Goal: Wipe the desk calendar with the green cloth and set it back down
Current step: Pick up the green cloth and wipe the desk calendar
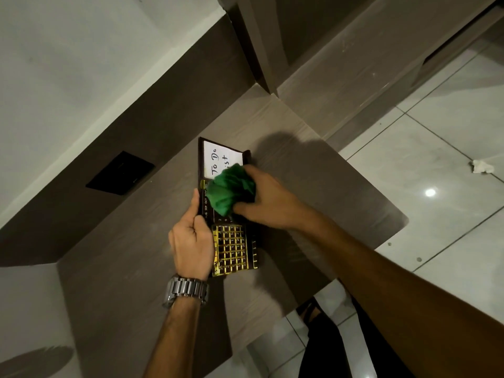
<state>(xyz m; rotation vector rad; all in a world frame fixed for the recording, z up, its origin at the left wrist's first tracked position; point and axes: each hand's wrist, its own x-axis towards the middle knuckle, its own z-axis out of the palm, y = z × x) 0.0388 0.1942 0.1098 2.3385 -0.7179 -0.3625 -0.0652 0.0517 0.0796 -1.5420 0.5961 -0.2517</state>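
The desk calendar is a dark brown board with a gold date grid at its near end and a white "To Do List" panel at its far end. It is held just above the grey wood desk. My left hand grips its left edge, thumb on the front face. My right hand holds the bunched green cloth pressed on the calendar's middle, covering part of the white panel and the month strip.
A black socket plate sits on the brown back panel at left. White wall lies beyond it. The desk's right edge drops to a tiled floor with a crumpled white scrap. A metal watch is on my left wrist.
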